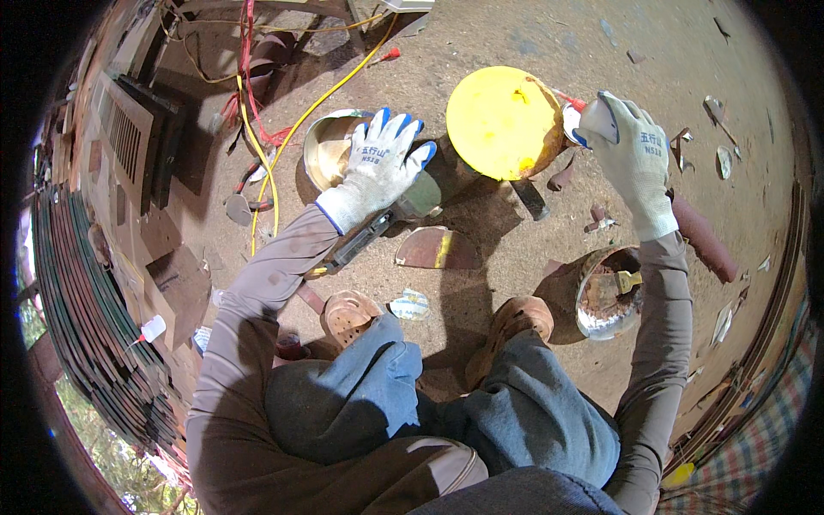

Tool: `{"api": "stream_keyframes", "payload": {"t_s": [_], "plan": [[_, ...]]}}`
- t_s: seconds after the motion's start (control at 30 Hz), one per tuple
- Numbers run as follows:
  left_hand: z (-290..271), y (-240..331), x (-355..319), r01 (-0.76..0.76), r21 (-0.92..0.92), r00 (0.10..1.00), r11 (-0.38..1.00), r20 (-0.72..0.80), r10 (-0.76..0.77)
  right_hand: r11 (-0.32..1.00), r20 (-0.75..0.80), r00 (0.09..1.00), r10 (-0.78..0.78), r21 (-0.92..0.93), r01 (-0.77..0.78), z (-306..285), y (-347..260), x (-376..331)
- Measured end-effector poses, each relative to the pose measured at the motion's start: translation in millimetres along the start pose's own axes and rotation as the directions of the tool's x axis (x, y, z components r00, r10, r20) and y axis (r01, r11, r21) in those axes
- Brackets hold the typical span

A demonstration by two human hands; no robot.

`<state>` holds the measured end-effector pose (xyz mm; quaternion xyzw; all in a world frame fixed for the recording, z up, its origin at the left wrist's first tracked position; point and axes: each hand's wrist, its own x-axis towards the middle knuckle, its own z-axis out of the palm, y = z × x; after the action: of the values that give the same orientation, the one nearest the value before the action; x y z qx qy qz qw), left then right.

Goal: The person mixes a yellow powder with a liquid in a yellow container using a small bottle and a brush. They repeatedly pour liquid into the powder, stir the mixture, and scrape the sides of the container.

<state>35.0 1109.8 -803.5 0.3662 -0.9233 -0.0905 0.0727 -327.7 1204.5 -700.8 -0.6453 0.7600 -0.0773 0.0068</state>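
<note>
My left hand [378, 167], in a white glove with blue fingertips, lies with fingers stretched over the rim of a round, pale-lined container [329, 153]. What its fingertips press on is partly hidden. Farther right, my gloved right hand [631, 142] is closed, fingers curled, beside a bright yellow round disc [498, 124]. A thin red-handled tool [573, 102] runs from those fingers toward the disc's edge; its kind is unclear. Just below the tool a small white round thing [571, 123] shows, partly covered by the glove. A dark block-like piece [530, 199] lies under the disc's near edge.
Near my right forearm stands a bowl [592, 318] with a brush [618, 283] in it. A half-round brown disc piece [438, 248] lies before my shoes. Yellow cable [330, 94] and red wires [245, 77] cross the left side. A brown roll [704, 238] lies right.
</note>
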Motion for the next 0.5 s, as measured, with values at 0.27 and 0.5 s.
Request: {"api": "stream_keyframes", "payload": {"t_s": [0.27,0.5], "plan": [[2.7,-1.1,0.4,-0.003,0.017,1.000,1.000,0.017,0.002,0.999,0.021,1.000,0.001,-0.045,0.000,-9.3,11.1,-18.2],[-9.9,4.6,3.1,-0.004,-0.031,0.998,1.000,-0.065,0.002,1.000,0.039,0.999,-0.002,-0.005,0.003,-13.6,17.7,-28.6]]}}
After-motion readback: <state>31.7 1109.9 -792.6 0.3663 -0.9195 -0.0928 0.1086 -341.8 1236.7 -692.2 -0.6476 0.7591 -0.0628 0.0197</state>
